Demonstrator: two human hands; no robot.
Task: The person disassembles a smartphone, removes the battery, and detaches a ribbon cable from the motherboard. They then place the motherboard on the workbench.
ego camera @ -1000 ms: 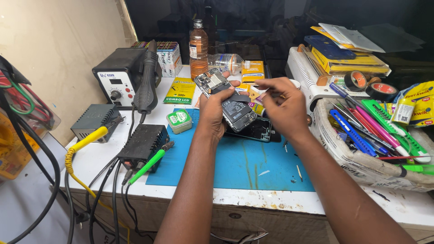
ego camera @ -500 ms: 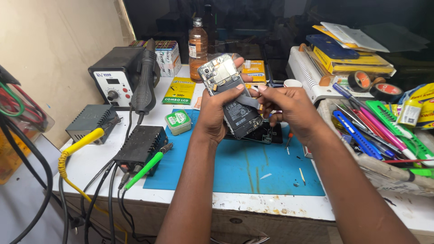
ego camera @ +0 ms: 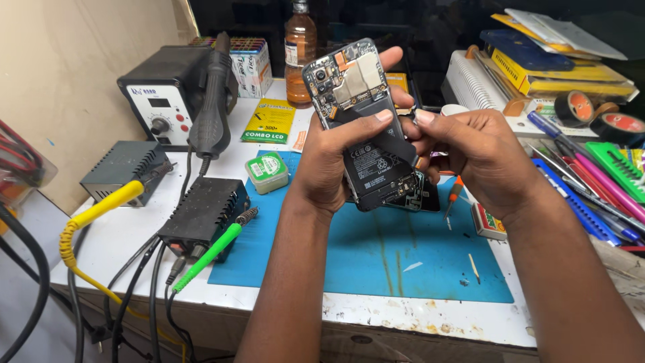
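Head view: the opened phone (ego camera: 363, 128), back cover off with its circuit board and battery showing, now stands lifted higher and more upright than a second ago, when it lay lower over the blue mat (ego camera: 403, 255). The left hand (ego camera: 329, 168) grips it from the side, thumb laid across the battery. The right hand (ego camera: 470, 148) has closed in beside it, fingertips pinching at the phone's right edge (what they pinch is too small to tell). So the work has moved from table to mid-air. Below the right hand lies a small screwdriver (ego camera: 453, 198).
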